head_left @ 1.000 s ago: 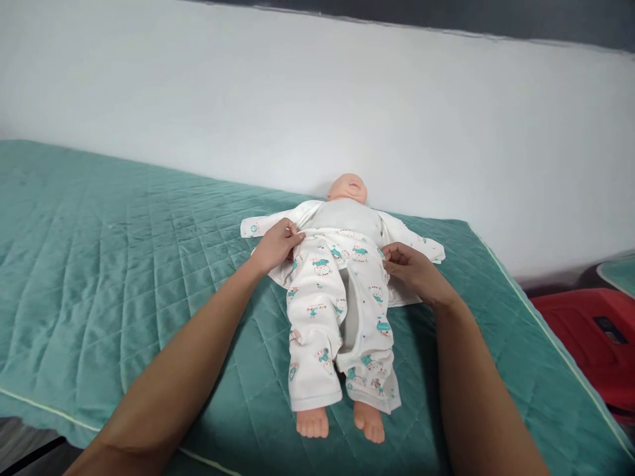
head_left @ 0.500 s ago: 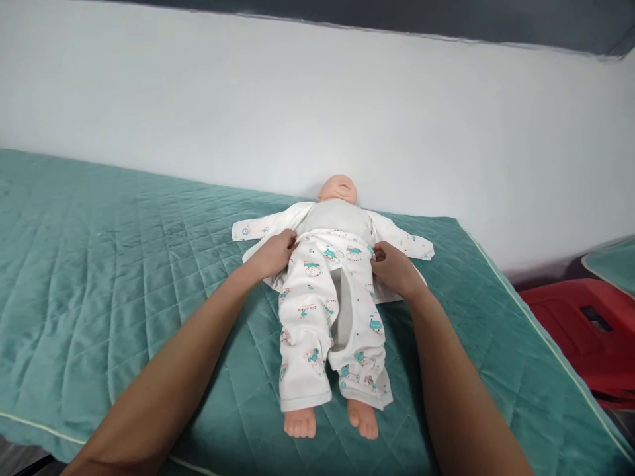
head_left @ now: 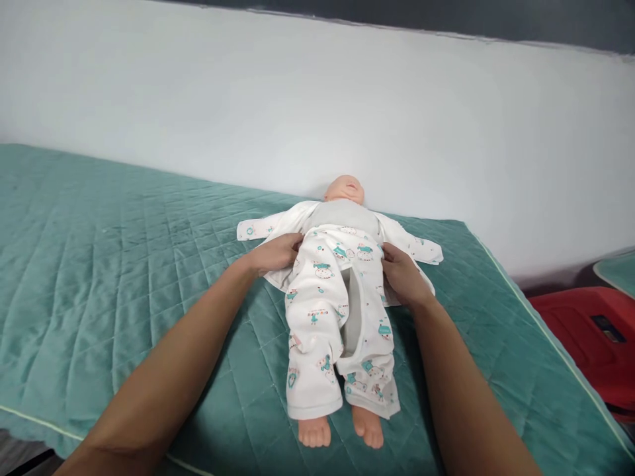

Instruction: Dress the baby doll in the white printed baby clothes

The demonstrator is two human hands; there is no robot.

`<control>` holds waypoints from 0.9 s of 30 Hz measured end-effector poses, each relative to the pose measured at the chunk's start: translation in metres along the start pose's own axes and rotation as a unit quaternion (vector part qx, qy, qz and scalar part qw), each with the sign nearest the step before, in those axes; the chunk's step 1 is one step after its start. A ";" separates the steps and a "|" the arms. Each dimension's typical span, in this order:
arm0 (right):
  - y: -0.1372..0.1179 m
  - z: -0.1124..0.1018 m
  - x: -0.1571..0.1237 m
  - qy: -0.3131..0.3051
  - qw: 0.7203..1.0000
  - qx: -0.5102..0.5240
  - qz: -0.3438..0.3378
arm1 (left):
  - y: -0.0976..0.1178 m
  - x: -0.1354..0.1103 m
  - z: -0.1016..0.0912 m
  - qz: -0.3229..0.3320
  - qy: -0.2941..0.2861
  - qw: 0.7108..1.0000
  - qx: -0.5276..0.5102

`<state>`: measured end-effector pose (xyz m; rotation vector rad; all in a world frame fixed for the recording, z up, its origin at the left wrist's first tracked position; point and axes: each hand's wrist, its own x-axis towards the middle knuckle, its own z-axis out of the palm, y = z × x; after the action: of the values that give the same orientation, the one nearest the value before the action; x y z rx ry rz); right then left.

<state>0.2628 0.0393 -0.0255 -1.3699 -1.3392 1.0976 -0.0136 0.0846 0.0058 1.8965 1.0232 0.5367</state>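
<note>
Pinching the pants (head_left: 317,311) at both hips, my left hand (head_left: 275,254) and right hand (head_left: 404,277) pressed closer in, waistband sitting up at the belly of the doll (head_left: 342,215).

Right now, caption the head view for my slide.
The left hand and right hand hold the doll's printed trousers at the waist.

A doll (head_left: 346,188) lies face up on a green quilted bed (head_left: 124,251), its head against the white wall (head_left: 317,99). The left hand (head_left: 275,254) and right hand (head_left: 403,277) pinch the waistband of its printed trousers (head_left: 322,291) at either hip. Its shirt (head_left: 258,228) lies open.
</note>
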 end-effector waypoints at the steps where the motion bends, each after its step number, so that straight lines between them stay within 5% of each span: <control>1: 0.000 0.001 0.000 -0.001 0.999 0.044 0.006 | -0.001 0.000 0.002 -0.006 0.007 0.999 -0.040; 6: -0.004 0.003 -0.001 0.010 0.986 0.168 0.012 | -0.003 0.000 0.010 -0.012 0.033 0.979 -0.202; 13: 0.002 -0.002 0.003 -0.013 0.983 0.183 0.016 | 0.003 -0.003 0.014 0.009 0.093 0.979 -0.180; 18: 0.007 -0.002 0.006 -0.004 0.987 0.155 0.033 | 0.004 -0.004 0.010 0.020 0.024 0.994 -0.107; 27: 0.009 -0.018 0.003 -0.076 0.996 0.036 0.015 | -0.001 -0.008 -0.008 0.043 -0.053 0.996 0.050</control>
<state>0.2823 0.0423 -0.0306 -1.2788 -1.3780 1.2788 -0.0241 0.0824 0.0100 2.0422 0.9168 0.4364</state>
